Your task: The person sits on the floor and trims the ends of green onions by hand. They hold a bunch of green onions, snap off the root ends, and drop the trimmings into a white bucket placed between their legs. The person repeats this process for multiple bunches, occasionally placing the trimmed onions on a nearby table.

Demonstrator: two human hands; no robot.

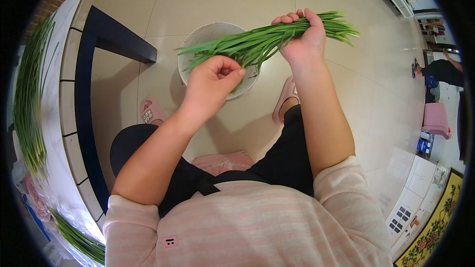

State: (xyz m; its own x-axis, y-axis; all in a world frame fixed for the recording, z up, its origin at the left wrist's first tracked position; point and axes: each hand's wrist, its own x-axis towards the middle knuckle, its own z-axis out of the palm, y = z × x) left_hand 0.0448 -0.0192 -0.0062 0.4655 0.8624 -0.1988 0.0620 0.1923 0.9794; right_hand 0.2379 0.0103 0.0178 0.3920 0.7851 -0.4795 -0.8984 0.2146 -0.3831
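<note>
My right hand (306,39), palm up, grips a bunch of long green garlic chives (256,39); the pale cut ends point right and the leafy ends left. The bunch lies across the top of a white plastic bucket (193,31) on the floor, which holds some green scraps, partly hidden. My left hand (219,81) is at the bucket's near side, just under the leafy part of the bunch. Its thumb and forefinger are pinched together by the drooping blades; whether a blade is between them cannot be told.
On the left, a marble-patterned table (55,118) with a dark blue leg frame (83,100) bears a large pile of chives (31,100) and a smaller bunch (76,239). Another person (443,70) is at the far right, near a pink plastic stool (436,118).
</note>
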